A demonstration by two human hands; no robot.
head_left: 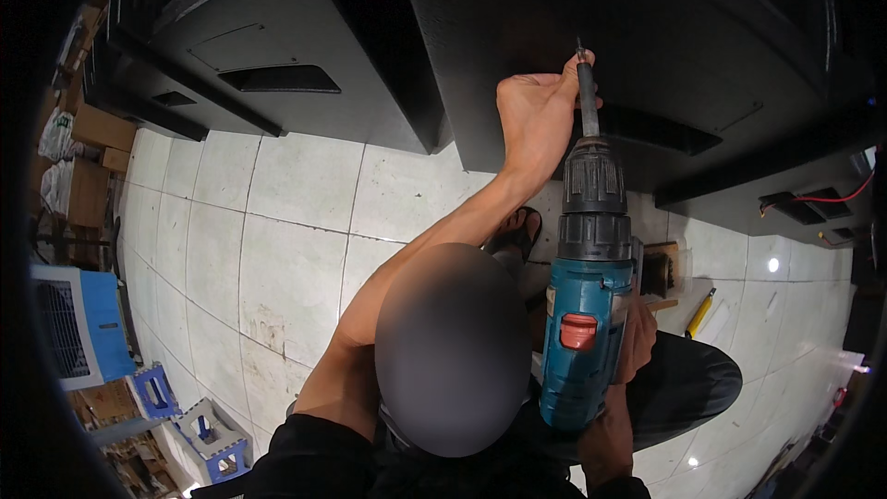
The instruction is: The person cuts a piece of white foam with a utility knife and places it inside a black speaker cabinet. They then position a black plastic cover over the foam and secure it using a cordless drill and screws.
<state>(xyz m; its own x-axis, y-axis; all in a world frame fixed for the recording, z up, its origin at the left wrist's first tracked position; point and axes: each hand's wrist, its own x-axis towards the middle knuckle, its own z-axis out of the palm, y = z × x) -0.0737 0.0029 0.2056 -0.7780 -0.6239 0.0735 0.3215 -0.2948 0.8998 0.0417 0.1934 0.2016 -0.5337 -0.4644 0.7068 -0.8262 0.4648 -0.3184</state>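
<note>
A teal and black cordless drill (591, 314) with a red switch on top points away from me, toward a large black cabinet (517, 0). My right hand (637, 342) is closed round its grip, mostly hidden under the drill body. From the black chuck (594, 176) extends a long grey bit holder (588, 97). At its far end my left hand (540, 115) is closed, thumb and finger pinching a small screw (579, 44) at the tip. The screw's point is close to the cabinet's dark panel; whether it touches I cannot tell.
More black cabinets (268, 46) with slots stand at the left. Red wires (845, 196) stick out of the right one. A yellow utility knife (700, 312) and an open box (667, 273) lie on the tiled floor (296, 212). A blue-white crate (83, 323) and step stools (208, 434) are leftmost.
</note>
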